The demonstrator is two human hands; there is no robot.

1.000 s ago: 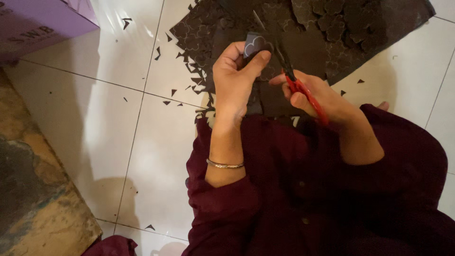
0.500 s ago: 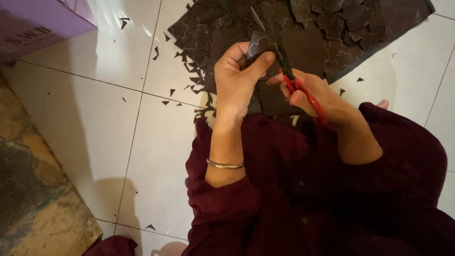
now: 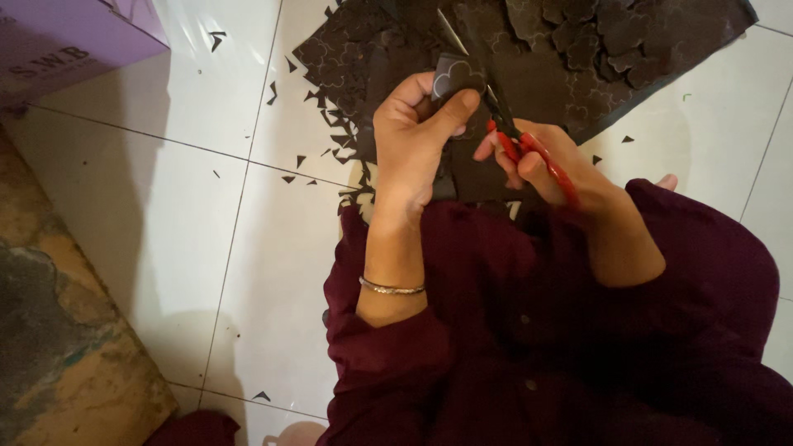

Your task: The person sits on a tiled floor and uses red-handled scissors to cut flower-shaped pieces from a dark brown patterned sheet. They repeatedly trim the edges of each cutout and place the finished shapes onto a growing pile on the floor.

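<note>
Dark brown sheet material (image 3: 529, 58), marked with cloud-shaped outlines, lies spread on the white tiled floor (image 3: 165, 206) ahead of the person. A purple box (image 3: 66, 41) sits at the far left corner. The left hand (image 3: 413, 140) has its grip pinched on a small cloud-shaped cutout (image 3: 456, 76), thumb on top. The right hand (image 3: 537, 161) is closed through the red handles of the scissors (image 3: 516, 136), whose blades run up past the cutout. Tiny dark offcuts (image 3: 326, 116) scatter the tiles beside the sheet.
</note>
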